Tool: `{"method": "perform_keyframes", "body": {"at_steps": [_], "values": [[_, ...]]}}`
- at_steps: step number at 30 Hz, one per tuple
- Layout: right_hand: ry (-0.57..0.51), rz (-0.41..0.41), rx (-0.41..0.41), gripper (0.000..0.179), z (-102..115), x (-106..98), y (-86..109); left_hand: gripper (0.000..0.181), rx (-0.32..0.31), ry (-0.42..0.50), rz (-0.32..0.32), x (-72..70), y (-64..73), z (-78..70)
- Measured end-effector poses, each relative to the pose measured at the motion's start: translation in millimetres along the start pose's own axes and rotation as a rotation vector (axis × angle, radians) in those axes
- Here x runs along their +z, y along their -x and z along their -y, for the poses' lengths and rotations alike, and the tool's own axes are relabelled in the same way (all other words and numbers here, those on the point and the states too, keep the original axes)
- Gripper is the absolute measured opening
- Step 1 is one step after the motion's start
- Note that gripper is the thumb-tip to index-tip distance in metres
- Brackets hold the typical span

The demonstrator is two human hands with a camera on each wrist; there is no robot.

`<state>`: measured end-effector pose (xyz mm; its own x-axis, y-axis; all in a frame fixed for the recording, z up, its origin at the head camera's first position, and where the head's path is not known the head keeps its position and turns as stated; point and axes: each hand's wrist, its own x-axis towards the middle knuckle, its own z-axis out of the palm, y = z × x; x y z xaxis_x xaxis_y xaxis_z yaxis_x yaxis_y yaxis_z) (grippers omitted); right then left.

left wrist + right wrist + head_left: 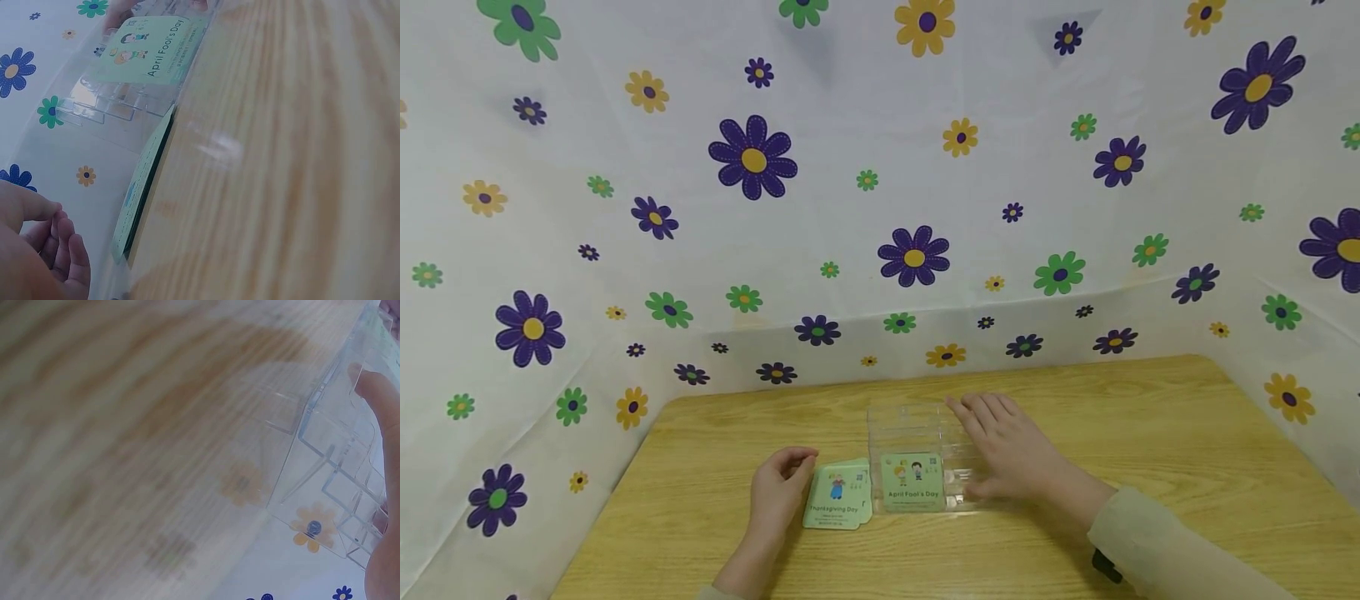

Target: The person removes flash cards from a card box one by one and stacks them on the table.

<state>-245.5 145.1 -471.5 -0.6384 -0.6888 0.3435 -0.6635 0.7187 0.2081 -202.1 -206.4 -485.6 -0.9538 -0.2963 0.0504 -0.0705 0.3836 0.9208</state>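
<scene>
A clear plastic box [904, 427] with stepped compartments lies on the table, a green "April Fool's Day" card [912, 483] in its left part. My right hand [1011, 446] spans the box's right part, gripping it with thumb at the near side and fingers at the far side. In the right wrist view the thumb [378, 394] lies against the clear wall. Left of the box lies a small pile of green cards [837, 496], "Thanksgiving Day" on top. Beside the pile, my left hand [781, 487] has loosely bent fingers, thumb near the fingertips, holding nothing visible.
The wooden table [700, 467] is bordered at the back and sides by a white cloth [820, 250] with flower prints. A dark object [1107, 567] shows under the right sleeve.
</scene>
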Motion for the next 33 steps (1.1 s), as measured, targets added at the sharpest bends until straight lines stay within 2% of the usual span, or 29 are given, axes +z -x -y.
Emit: {"method": "perform_keyframes", "body": {"at_steps": [11,19,33], "values": [[0.017,-0.014,-0.008,0.129,0,2,1.0,0.016,0.011,0.028,0.007,4.4,3.0,-4.2],[0.002,-0.018,-0.005,0.129,-1,3,0.4,0.015,0.042,0.048,0.003,6.5,4.2,-6.5],[0.000,0.007,-0.008,0.128,-1,1,-0.5,0.014,0.062,0.100,0.042,12.1,8.9,-10.4]]}}
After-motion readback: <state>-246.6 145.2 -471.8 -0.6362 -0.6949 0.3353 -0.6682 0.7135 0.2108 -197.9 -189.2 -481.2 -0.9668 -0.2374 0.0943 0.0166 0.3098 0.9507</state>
